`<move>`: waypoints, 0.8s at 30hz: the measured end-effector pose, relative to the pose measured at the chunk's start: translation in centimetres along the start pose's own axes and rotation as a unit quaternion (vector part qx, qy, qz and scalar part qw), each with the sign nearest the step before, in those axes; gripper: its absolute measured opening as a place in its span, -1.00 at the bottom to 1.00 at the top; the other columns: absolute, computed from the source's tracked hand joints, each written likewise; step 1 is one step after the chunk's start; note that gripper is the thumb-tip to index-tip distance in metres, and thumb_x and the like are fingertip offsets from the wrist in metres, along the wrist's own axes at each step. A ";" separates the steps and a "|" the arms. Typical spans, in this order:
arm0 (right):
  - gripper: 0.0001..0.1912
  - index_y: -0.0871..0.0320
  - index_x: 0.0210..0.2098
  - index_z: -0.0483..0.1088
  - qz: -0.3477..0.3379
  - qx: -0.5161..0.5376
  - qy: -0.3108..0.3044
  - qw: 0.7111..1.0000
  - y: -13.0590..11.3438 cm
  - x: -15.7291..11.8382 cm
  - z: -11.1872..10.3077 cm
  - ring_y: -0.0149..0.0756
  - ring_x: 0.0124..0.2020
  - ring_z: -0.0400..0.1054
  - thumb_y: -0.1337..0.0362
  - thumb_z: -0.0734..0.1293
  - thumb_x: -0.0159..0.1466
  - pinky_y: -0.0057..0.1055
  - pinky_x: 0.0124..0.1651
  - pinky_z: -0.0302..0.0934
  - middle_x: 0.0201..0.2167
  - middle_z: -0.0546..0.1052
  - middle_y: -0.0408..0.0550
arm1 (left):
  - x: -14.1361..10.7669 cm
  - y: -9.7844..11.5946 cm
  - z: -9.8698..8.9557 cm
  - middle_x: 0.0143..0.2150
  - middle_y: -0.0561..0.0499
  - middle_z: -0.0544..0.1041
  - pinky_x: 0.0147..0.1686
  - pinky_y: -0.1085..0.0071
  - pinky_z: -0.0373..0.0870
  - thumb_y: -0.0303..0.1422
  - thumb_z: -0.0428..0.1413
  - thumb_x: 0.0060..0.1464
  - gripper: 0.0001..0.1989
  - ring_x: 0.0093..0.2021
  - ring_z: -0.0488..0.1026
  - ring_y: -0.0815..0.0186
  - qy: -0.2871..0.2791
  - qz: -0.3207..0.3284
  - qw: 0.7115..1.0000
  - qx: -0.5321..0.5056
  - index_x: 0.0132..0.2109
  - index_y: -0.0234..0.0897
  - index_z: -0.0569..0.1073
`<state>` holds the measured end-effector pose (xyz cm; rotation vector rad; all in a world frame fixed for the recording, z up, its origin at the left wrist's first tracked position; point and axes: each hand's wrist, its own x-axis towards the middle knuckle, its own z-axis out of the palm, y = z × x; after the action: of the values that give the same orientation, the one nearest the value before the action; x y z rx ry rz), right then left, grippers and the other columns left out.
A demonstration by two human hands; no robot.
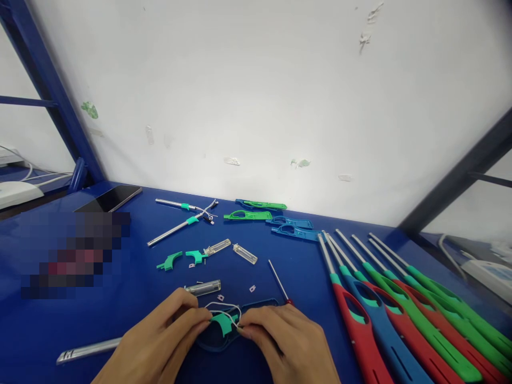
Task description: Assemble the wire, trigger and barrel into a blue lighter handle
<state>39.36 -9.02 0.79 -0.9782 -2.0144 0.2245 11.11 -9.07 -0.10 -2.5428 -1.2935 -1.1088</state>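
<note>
My left hand [168,333] has its fingers pinched at the left side of a teal trigger piece [224,323]. My right hand [286,338] pinches at the piece's right side, where a thin white wire [224,304] loops above it. Beneath both hands lies a dark blue lighter shell half [214,348]. A silver metal tube [90,350] sticks out to the left from under my left hand. Just above that hand rests a clear fuel tank [205,288]. A screwdriver [279,280] lies beyond my right hand, its handle mostly hidden.
Several red, blue and green lighters [384,320] fan out on the right. Loose shell halves [248,215] lie near the wall, with wired metal tubes [172,232], clear tanks [245,254] and teal triggers [170,261] nearer. A phone [110,199] sits at the back left, near a pixelated area.
</note>
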 end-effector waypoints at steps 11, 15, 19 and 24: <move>-0.66 -0.16 0.03 0.66 0.017 0.018 -0.017 1.000 0.4 -0.3 0.1 -0.38 -0.27 0.79 0.02 0.30 0.89 -0.51 -0.09 0.51 -0.15 0.88 -0.44 | 0.1 0.4 -0.2 -0.07 0.10 0.70 -0.06 0.78 0.61 -0.19 -0.22 0.91 -0.46 -0.18 0.84 0.51 0.011 0.027 0.998 0.052 0.09 -0.04 0.65; -0.68 -0.12 0.01 0.69 0.039 0.038 -0.016 0.998 0.4 -0.3 0.2 -0.37 -0.20 0.82 0.01 0.36 0.86 -0.56 -0.04 0.56 -0.12 0.88 -0.36 | 1.1 0.8 -0.6 -0.13 0.14 0.72 -0.04 0.79 0.62 -0.24 -0.24 0.91 -0.47 -0.25 0.85 0.52 0.017 0.047 0.997 0.065 0.07 -0.03 0.61; -0.75 -0.09 -0.02 0.73 0.043 0.063 -0.022 0.997 0.6 -0.4 0.2 -0.37 -0.15 0.83 0.10 0.44 0.82 -0.59 0.05 0.59 -0.09 0.87 -0.30 | 1.9 1.1 -1.0 -0.13 0.13 0.73 -0.08 0.77 0.63 -0.39 -0.19 0.85 -0.53 -0.26 0.86 0.50 0.023 0.056 0.996 0.072 0.09 -0.04 0.61; -0.84 -0.11 0.02 0.76 0.040 0.058 -0.035 0.997 0.8 -0.4 0.1 -0.39 -0.12 0.83 0.27 0.52 0.76 -0.61 0.09 0.59 -0.08 0.87 -0.32 | 1.7 1.1 -1.2 -0.13 0.22 0.71 -0.10 0.80 0.61 -0.56 -0.10 0.69 -0.55 -0.31 0.83 0.56 0.040 0.070 0.995 0.053 0.11 0.00 0.62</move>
<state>39.89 -8.80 0.10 -0.9904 -2.0033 0.4211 11.90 -9.06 2.15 -2.4428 -1.1052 -1.0717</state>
